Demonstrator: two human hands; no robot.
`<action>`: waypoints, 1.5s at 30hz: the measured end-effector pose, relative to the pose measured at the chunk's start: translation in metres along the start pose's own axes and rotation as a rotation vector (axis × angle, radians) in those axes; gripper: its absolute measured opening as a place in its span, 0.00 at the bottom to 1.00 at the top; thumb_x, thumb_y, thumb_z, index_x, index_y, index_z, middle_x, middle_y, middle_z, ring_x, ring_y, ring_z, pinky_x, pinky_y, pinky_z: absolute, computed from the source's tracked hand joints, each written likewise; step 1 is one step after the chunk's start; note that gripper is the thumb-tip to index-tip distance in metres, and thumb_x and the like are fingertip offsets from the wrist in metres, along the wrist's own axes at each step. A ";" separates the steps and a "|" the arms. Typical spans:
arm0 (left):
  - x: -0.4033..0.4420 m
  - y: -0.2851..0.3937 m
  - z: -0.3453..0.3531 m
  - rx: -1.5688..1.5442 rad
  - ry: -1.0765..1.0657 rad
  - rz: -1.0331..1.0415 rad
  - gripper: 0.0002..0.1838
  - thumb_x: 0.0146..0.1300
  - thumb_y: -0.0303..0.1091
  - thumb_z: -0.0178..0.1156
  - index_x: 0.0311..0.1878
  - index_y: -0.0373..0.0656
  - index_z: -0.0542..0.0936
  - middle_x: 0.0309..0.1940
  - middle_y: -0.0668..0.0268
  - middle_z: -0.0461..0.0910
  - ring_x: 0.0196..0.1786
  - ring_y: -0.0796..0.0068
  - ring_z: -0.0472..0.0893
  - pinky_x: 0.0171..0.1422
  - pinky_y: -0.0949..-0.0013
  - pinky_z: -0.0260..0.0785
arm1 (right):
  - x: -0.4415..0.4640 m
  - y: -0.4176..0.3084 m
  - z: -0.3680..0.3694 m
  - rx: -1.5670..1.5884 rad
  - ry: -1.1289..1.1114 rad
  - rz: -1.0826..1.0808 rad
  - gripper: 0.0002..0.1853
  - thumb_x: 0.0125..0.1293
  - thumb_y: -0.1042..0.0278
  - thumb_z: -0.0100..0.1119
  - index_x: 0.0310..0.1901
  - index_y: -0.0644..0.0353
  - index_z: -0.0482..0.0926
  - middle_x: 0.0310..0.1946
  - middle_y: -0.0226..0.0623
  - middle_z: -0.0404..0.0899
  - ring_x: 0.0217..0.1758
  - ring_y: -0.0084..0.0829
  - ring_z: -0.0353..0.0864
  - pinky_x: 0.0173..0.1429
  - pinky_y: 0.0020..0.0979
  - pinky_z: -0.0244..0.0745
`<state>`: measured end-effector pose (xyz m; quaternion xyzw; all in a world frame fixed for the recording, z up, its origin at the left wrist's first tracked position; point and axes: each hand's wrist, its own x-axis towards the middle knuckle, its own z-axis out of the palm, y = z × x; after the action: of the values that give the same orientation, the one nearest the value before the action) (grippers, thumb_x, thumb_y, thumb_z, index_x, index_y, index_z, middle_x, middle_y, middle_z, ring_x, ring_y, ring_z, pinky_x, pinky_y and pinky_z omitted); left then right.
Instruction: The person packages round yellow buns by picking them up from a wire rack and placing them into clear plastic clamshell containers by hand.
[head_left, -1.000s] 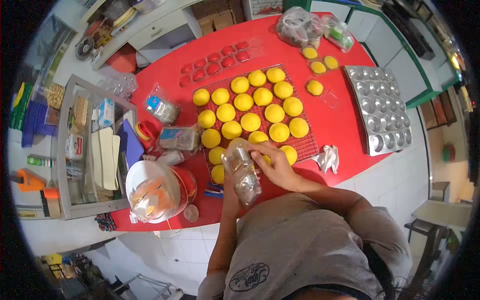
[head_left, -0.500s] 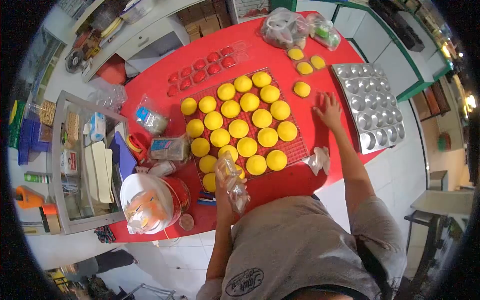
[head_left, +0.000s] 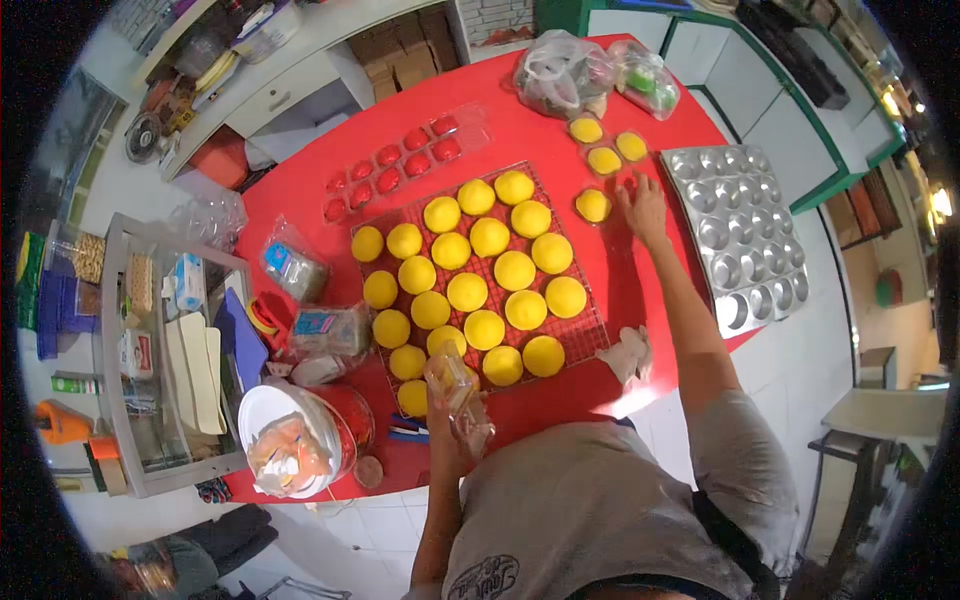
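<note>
My left hand, at the near edge of the rack, is closed around clear plastic cups, seemingly stacked. Round yellow cakes sit in rows on a red wire cooling rack just beyond it. To the right of the rack, my right hand reaches over the red table with its fingers apart. Closest to it is a single yellow cake, which appears to sit in a clear plastic cup. Several more yellow cakes in clear packaging lie just past my fingertips.
A metal muffin tin stands along the right edge. Clear packs with red pieces lie behind the rack. Plastic bags are at the back. On the left are packets, a white-topped bucket and a glass display case.
My right hand has moved away from me, toward the single yellow cake. My left hand still holds the clear plastic cups. The whole view has shifted slightly.
</note>
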<state>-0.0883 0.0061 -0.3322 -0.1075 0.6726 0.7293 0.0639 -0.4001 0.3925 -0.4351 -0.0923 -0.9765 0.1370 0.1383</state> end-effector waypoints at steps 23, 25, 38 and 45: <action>0.027 0.012 0.004 -0.714 0.077 -0.306 0.31 0.72 0.57 0.42 0.67 0.43 0.63 0.52 0.52 0.78 0.42 0.64 0.82 0.41 0.63 0.77 | 0.065 -0.075 0.028 -0.326 0.197 -0.034 0.34 0.65 0.36 0.46 0.66 0.50 0.67 0.64 0.51 0.65 0.57 0.62 0.68 0.51 0.59 0.69; 0.027 0.020 0.004 -0.740 0.071 -0.283 0.31 0.72 0.58 0.41 0.67 0.43 0.63 0.52 0.52 0.78 0.42 0.63 0.82 0.40 0.63 0.78 | 0.039 -0.112 -0.008 -0.159 0.325 -0.195 0.31 0.63 0.47 0.55 0.65 0.52 0.68 0.59 0.53 0.68 0.55 0.57 0.70 0.53 0.55 0.70; 0.002 0.011 -0.001 -0.942 -0.059 -0.378 0.35 0.72 0.63 0.35 0.66 0.43 0.64 0.48 0.51 0.81 0.38 0.57 0.85 0.33 0.60 0.80 | -0.209 -0.242 -0.111 0.830 -0.187 -0.853 0.16 0.57 0.70 0.61 0.49 0.58 0.82 0.51 0.34 0.79 0.46 0.32 0.75 0.52 0.32 0.71; -0.008 0.006 -0.003 -0.922 -0.053 -0.342 0.37 0.70 0.66 0.35 0.66 0.42 0.65 0.46 0.49 0.81 0.36 0.55 0.85 0.30 0.62 0.80 | -0.228 -0.242 -0.117 0.746 -0.104 -0.860 0.16 0.55 0.71 0.61 0.47 0.59 0.82 0.49 0.33 0.80 0.44 0.31 0.76 0.50 0.30 0.72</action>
<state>-0.0820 0.0033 -0.3243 -0.2149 0.2507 0.9326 0.1458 -0.1847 0.1421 -0.3116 0.3753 -0.8173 0.4081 0.1567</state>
